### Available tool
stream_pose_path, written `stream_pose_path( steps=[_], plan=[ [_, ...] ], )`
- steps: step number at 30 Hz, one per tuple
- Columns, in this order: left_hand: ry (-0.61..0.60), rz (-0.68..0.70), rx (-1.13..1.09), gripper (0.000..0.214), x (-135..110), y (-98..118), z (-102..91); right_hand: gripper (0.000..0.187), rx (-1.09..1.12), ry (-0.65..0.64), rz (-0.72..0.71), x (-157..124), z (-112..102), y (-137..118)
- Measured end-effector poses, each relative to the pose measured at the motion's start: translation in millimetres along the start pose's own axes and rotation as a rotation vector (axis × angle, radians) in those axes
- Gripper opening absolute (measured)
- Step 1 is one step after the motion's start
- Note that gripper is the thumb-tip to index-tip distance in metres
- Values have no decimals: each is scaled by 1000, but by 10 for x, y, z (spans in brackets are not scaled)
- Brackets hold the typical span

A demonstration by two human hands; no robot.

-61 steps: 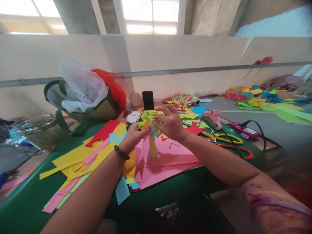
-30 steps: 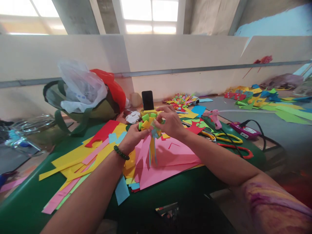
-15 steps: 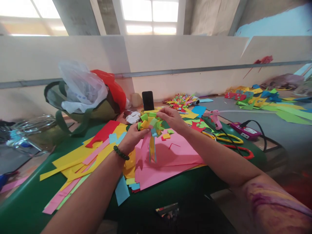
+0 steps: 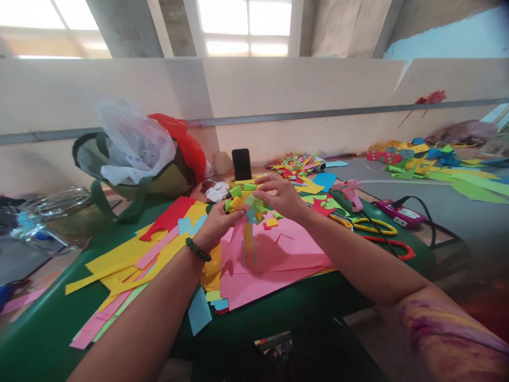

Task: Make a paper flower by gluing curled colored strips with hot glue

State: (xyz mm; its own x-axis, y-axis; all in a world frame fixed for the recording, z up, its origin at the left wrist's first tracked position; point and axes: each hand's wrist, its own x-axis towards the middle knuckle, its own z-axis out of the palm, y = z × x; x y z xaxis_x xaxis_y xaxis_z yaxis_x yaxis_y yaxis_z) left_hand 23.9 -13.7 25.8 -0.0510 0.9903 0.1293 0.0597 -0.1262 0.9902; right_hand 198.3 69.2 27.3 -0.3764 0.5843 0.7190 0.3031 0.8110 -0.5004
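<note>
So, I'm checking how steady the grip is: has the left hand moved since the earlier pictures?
No, not noticeably: the left hand keeps its place below and slightly left of the black phone, pinching the looped paper piece.

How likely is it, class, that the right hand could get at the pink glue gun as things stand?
Probably yes: the right hand seems to have only low paper scraps between it and the pink glue gun, and the left hand grips the paper rosette.
</note>
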Motion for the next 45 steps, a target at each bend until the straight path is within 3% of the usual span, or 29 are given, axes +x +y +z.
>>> stream_pose_path(
  steps=[12,25,35,45],
  plan=[
    [-16,24,30,40,2,-4,-2,12,-3,15,-8,8,24,-12],
    [-30,49,56,34,5,-3,9,14,267,-159,99,69,-83,70],
    [-67,53,22,38,0,1,13,12,179,-169,80,76,-86,67],
    [-60,45,96,31,23,-38,-17,28,255,-279,66,92,-137,71]
  ],
)
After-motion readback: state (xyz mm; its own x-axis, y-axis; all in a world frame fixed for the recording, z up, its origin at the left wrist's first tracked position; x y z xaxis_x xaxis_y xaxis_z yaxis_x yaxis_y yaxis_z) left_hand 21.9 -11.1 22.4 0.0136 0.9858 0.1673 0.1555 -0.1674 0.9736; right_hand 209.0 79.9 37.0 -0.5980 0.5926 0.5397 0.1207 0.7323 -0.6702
